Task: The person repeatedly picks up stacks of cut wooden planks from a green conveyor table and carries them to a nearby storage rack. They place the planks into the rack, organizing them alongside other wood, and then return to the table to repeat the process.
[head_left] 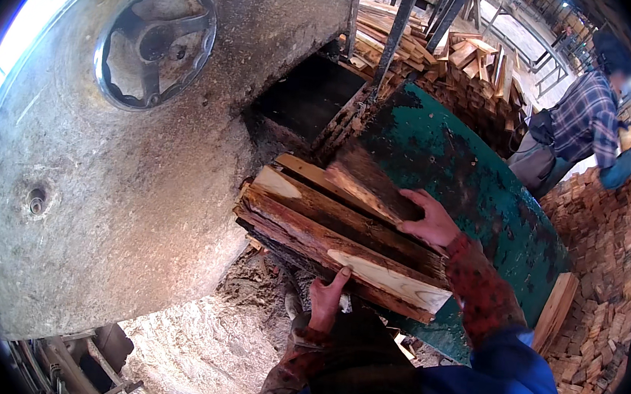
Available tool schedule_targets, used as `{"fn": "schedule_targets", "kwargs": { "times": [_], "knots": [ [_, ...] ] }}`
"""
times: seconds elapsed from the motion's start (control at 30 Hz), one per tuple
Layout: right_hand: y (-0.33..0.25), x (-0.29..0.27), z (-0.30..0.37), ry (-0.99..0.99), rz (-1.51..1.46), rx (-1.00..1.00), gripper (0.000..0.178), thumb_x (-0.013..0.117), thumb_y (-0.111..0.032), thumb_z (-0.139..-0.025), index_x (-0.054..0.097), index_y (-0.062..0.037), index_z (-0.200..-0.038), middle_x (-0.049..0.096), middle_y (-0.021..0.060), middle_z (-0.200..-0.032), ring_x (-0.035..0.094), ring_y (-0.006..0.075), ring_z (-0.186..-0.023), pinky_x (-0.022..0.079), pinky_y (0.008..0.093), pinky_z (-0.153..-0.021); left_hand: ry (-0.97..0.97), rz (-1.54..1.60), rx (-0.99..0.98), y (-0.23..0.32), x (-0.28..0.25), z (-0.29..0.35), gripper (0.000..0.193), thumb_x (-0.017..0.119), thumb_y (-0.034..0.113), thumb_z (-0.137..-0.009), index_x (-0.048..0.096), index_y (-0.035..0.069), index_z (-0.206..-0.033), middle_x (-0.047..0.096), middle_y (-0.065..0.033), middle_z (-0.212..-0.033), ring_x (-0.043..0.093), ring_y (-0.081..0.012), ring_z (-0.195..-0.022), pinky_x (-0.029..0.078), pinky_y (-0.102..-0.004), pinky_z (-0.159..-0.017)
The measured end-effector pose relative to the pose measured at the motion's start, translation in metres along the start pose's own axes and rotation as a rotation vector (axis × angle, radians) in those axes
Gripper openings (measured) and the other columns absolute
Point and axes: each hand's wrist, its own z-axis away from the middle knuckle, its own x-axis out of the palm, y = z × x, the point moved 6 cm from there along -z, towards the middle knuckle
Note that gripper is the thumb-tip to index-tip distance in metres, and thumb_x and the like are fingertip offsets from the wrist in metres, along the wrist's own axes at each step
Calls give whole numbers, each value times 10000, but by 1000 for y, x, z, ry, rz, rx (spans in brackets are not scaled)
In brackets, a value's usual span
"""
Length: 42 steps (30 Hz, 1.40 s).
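With thumb and fingers, my right hand (432, 221) grips the near end of a short rough board (369, 181), blurred by motion and tilted over the green machine table (458, 153). Beside it lies a bundle of bark-edged wooden slabs (327, 232), side by side and partly overlapping. My left hand (327, 299) is closed on the near edge of the outermost slab (391, 279), thumb on top; its other fingers are hidden underneath. The bundle's far ends reach close to the large pale machine housing (127, 203).
A handwheel (155, 42) is set on the housing, with a dark metal block (309, 95) beside the table. Split wood (470, 60) lies piled behind, and a large stack (596, 296) stands right. A co-worker (581, 115) in a plaid shirt holds wood. Sawdust (197, 344) covers the ground.
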Motion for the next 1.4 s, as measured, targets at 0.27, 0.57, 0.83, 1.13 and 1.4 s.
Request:
{"fn": "schedule_targets", "kwargs": {
  "times": [0.27, 0.57, 0.83, 1.13, 1.4],
  "knots": [
    [22, 37, -34, -209, 51, -150, 495, 618, -315, -908, 527, -111, -1350, 376, 149, -1444, 349, 299, -1352, 327, 374, -1086, 25, -91, 44, 1, -2, -1, 628, 787, 417, -755, 637, -117, -1049, 671, -140, -1002, 604, -181, -896, 478, -324, -827],
    [58, 30, -37, -8, 276, -21, 538, 502, -473, -933, 579, -68, -1279, 418, 237, -1388, 493, 391, -1190, 424, 409, -981, 25, 31, -46, -24, -2, -9, 657, 783, 424, -756, 620, -129, -1071, 667, -149, -1008, 600, -195, -896, 480, -327, -813],
    [72, 40, -40, -77, 267, 99, 667, 444, -617, -892, 583, -97, -1288, 420, 241, -1371, 439, 422, -1210, 376, 475, -1027, -11, 12, -9, -26, -3, -9, 579, 693, 381, -855, 565, -98, -1153, 620, -128, -1053, 601, -194, -913, 509, -315, -795],
    [67, 46, -38, -65, 284, 118, 706, 393, -681, -874, 583, -154, -1304, 323, 177, -1470, 381, 399, -1268, 342, 495, -1050, -18, 216, -76, -32, -5, -11, 719, 738, 329, -831, 396, -47, -1339, 559, -153, -1187, 581, -225, -1009, 523, -347, -824],
    [70, 38, -33, -24, 311, 171, 641, 400, -653, -879, 601, -198, -1283, 375, 196, -1441, 406, 400, -1257, 331, 496, -1052, -119, 218, -49, -36, 2, -18, 641, 682, 389, -860, 477, -89, -1236, 592, -143, -1095, 620, -217, -885, 535, -360, -781]
  ]
}}
